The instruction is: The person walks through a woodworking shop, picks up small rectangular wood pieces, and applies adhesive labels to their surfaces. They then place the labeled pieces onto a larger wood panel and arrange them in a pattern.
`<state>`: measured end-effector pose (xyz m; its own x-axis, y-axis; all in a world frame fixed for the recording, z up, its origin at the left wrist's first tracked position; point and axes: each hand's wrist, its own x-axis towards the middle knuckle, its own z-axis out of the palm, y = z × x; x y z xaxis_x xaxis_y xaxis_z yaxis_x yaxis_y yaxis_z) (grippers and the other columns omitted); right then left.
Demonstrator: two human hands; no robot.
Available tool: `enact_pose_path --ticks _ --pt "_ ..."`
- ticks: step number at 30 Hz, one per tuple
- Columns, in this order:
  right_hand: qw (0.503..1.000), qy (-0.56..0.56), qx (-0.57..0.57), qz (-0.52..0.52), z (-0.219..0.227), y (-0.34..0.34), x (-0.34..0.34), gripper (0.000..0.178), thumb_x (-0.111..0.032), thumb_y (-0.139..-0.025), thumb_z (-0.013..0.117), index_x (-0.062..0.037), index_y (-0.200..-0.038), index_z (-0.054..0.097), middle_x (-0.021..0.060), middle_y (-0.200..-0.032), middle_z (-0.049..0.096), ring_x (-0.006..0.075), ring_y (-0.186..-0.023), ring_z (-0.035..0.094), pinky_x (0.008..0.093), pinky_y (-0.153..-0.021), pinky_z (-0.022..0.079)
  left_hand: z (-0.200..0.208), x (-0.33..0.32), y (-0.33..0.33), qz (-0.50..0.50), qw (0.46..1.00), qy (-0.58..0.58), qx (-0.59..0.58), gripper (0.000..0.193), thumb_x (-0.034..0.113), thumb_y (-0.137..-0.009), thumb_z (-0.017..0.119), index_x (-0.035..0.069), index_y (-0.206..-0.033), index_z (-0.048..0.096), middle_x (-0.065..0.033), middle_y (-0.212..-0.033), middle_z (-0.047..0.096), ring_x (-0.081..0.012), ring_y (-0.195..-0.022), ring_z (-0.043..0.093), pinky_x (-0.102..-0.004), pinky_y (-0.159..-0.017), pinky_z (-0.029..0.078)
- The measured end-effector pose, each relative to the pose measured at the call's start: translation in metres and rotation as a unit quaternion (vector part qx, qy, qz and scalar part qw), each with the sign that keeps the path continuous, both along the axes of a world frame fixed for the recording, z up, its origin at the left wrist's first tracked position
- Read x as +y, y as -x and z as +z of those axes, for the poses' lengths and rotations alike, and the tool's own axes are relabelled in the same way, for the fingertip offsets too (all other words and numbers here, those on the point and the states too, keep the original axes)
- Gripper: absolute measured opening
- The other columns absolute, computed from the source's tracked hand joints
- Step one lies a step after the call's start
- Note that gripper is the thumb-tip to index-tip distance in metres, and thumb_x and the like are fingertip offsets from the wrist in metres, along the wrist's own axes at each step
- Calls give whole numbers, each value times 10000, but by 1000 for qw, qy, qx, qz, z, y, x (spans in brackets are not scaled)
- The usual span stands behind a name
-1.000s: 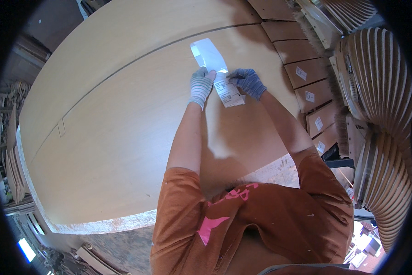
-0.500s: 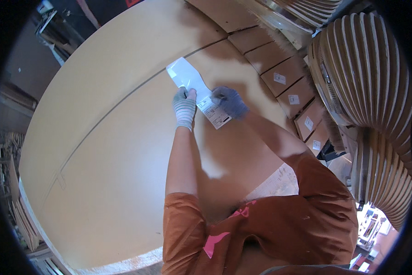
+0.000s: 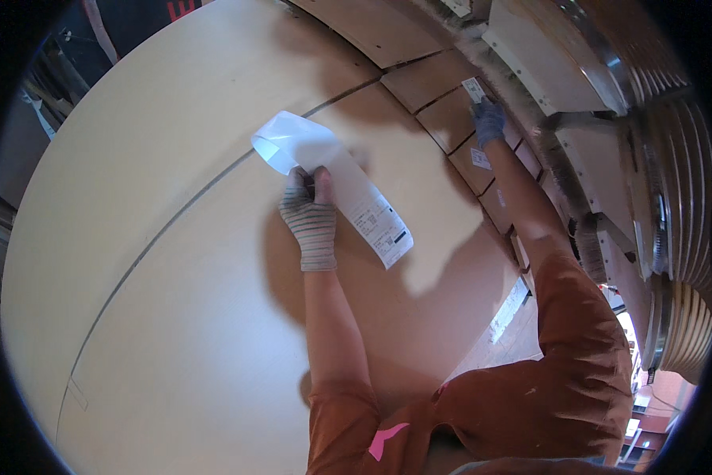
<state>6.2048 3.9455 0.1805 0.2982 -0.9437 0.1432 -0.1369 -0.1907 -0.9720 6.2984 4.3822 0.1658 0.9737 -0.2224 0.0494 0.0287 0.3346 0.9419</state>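
Note:
My left hand [image 3: 308,207], in a striped work glove, pinches a curling strip of white labels [image 3: 324,150] above a large tan board [image 3: 182,285]. The strip's upper end loops over, and its lower end with printed stickers hangs down to the right. My right hand [image 3: 489,121], gloved in grey-blue, is stretched out to the right, its fingers closed on the lower end of a white label [image 3: 473,89]. That label lies at one of the brown panel pieces [image 3: 447,119]. Another sticker [image 3: 480,158] is on the piece just below.
A dark cut line [image 3: 174,210] curves across the board. Along the right runs a brush strip [image 3: 522,103] beside machine housing and ribbed hoses [image 3: 676,182]. Dark clutter stands beyond the far left edge.
My right hand has left the strip and moved right and away to the panel pieces with a label. My left hand still holds the strip, which now curls more at its top.

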Motion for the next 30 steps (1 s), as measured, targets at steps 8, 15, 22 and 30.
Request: enact_pose_path --ticks 8,15,22,30 --pt "970 158 59 175 -18 -49 109 178 -124 -870 527 -11 -996 580 56 -919 582 142 -818 545 260 -718 453 5 -2 2 2 1000 7 14 150 148 -857 612 5 -850 567 0 -745 587 -59 -684 483 -219 -662 426" --pt "956 194 210 72 18 -14 67 340 -345 -832 545 -31 -941 618 184 -962 605 316 -890 585 389 -777 459 4 -3 2 3 999 10 31 124 112 -841 625 9 -820 560 3 -714 575 -53 -660 474 -210 -638 421" --pt "748 440 492 -71 -1 21 38 473 -407 -842 543 -63 -1164 509 173 -1172 552 322 -1065 545 430 -890 423 5 -1 4 2 999 12 31 137 121 -835 630 13 -805 552 4 -683 567 -51 -638 471 -215 -612 423" --pt "714 475 414 306 -3 8 106 514 -215 -905 492 -7 -1351 345 189 -1330 429 306 -1150 482 372 -946 395 7 1 3 6 1000 -7 25 150 149 -843 624 15 -819 561 12 -687 568 -52 -634 468 -218 -605 421"
